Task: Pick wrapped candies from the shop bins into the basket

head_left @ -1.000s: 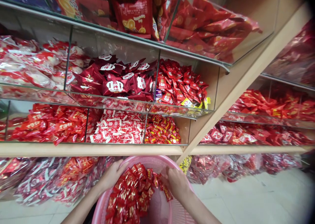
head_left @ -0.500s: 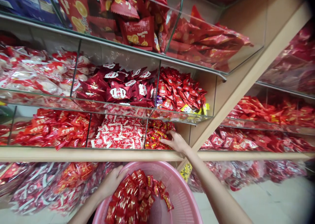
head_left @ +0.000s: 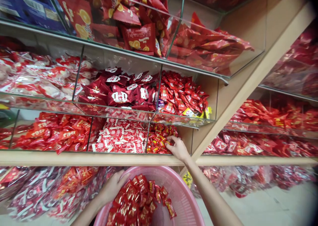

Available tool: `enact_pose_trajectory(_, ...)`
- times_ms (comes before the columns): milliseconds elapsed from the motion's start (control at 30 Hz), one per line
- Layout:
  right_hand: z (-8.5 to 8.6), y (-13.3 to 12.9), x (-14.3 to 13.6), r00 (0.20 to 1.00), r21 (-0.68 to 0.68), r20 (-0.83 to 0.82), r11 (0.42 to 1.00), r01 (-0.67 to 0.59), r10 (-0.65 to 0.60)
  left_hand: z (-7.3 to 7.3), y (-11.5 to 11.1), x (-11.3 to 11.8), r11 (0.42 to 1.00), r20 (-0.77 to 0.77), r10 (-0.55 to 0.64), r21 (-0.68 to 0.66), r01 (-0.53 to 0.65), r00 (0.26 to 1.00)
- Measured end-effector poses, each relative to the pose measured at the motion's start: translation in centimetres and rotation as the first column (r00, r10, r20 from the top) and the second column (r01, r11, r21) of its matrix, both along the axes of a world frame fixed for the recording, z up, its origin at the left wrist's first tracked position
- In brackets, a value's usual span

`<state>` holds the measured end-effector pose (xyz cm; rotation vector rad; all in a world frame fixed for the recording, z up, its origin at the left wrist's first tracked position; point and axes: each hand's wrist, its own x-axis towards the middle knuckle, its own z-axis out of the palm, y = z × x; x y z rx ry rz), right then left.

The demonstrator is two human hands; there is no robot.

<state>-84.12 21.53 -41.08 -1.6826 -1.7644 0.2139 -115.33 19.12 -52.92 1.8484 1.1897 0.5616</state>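
My left hand (head_left: 113, 186) grips the left rim of a pink plastic basket (head_left: 185, 189), its thumb over the edge. Many small red and gold wrapped candies (head_left: 135, 199) lie in the basket, heaped toward its left side. My right hand (head_left: 178, 148) reaches into the bottom shelf's rightmost compartment, beside its wooden side panel. Its fingers and thumb curl together at the pile of red and yellow wrapped candies (head_left: 157, 140). The candies at the fingertips are partly hidden by the hand.
Red and white wrapped candies (head_left: 121, 136) fill the neighbouring compartment behind a glass divider. The glass shelf (head_left: 124, 112) above carries maroon packets (head_left: 120, 95) and small red packets (head_left: 181, 93). A slanting wooden post (head_left: 231, 90) stands right of my right hand. Bagged sweets (head_left: 32, 193) sit below the ledge.
My right hand has moved slightly down in the compartment, and its thumb and fingers have drawn closer together. My left hand stays on the basket rim. The view has shifted slightly.
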Motion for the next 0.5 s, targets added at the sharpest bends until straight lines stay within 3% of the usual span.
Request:
enact_pose_trajectory(333,-0.62,0.34,0.38,0.976,-0.036,-0.207,0.996,-0.080,0.070,-0.19,0.10,-0.11,1.000,-0.021,-0.002,0.004,0.002,1.000)
enact_pose_trajectory(500,-0.83,0.53,0.62,0.887,-0.003,-0.454,0.996,-0.092,0.080,-0.68,0.17,-0.16,1.000,0.000,0.006,0.019,-0.006,1.000)
